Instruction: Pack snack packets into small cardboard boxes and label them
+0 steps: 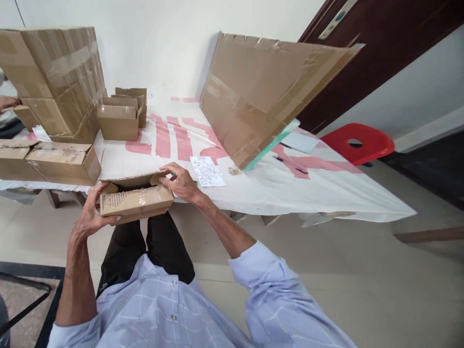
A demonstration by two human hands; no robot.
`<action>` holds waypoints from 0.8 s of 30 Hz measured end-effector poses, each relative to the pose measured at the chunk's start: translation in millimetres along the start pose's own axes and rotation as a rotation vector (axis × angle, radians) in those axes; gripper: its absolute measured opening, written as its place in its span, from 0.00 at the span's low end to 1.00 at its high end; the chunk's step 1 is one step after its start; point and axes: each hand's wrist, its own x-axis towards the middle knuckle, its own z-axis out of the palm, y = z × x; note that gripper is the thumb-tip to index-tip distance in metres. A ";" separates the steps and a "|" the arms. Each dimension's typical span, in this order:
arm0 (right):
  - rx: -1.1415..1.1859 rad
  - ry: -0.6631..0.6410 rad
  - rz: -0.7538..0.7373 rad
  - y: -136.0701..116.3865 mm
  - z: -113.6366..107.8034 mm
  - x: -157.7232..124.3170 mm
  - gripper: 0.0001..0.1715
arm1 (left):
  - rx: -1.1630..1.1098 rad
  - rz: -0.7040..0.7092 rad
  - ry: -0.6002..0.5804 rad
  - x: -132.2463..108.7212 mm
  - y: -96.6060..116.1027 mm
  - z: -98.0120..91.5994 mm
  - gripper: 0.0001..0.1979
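A small brown cardboard box (136, 202) with clear tape on its front is held at the table's near edge, above my knees. Its top stands partly raised, leaving a dark gap along the back. My left hand (90, 212) grips the left end, thumb along the front and fingers at the upper corner. At the right upper corner, my right hand (181, 182) has its fingers closed on the flap. A white sheet with small printed shapes (207, 171) lies on the table just right of my right hand. The inside of the box is mostly hidden.
Taped boxes (61, 162) line the table's left edge, with a tall cardboard stack (54, 77) behind them. Open small boxes (118, 121) stand near the wall. A big cardboard panel (268, 92) leans at centre right. A red stool (358, 142) and another person's hand (9, 102) are visible.
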 end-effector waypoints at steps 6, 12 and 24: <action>-0.343 0.251 0.007 -13.0 -1.2 -6.7 0.11 | 0.017 0.036 -0.020 14.6 13.8 2.5 0.53; -0.557 0.125 -0.196 -38.8 -9.1 -17.8 0.11 | 0.040 0.013 -0.003 9.0 15.9 7.8 0.50; -0.525 -0.019 -0.083 -35.1 -6.1 -7.3 0.15 | 0.065 0.043 -0.023 3.8 18.6 8.8 0.54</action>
